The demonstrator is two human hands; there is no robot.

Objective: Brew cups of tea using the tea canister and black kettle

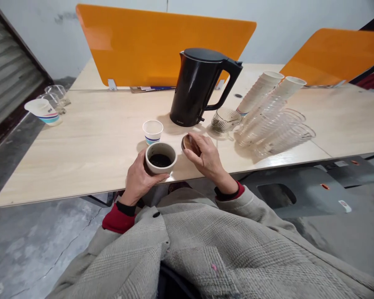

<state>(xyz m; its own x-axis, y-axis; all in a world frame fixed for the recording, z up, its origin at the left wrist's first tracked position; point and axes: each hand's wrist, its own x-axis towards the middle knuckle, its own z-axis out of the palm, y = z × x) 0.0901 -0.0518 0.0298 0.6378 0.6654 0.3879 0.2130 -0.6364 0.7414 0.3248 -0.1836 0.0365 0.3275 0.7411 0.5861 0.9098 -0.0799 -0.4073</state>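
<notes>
My left hand (139,178) is wrapped round a small white jar (161,159) with dark loose leaves inside, standing at the near edge of the wooden table (90,145). My right hand (205,155) pinches a round brown wooden lid (188,143) just right of the jar, resting it on the table. A small paper cup (152,131) with blue stripes stands just behind the jar. A black electric kettle (201,87) stands further back, lid closed.
A ribbed glass cup (225,120) sits right of the kettle. Leaning stacks of paper cups (262,93) and clear plastic cups (277,128) lie to the right. Another paper cup (43,111) and glasses (57,95) stand far left. Orange dividers (149,41) line the back.
</notes>
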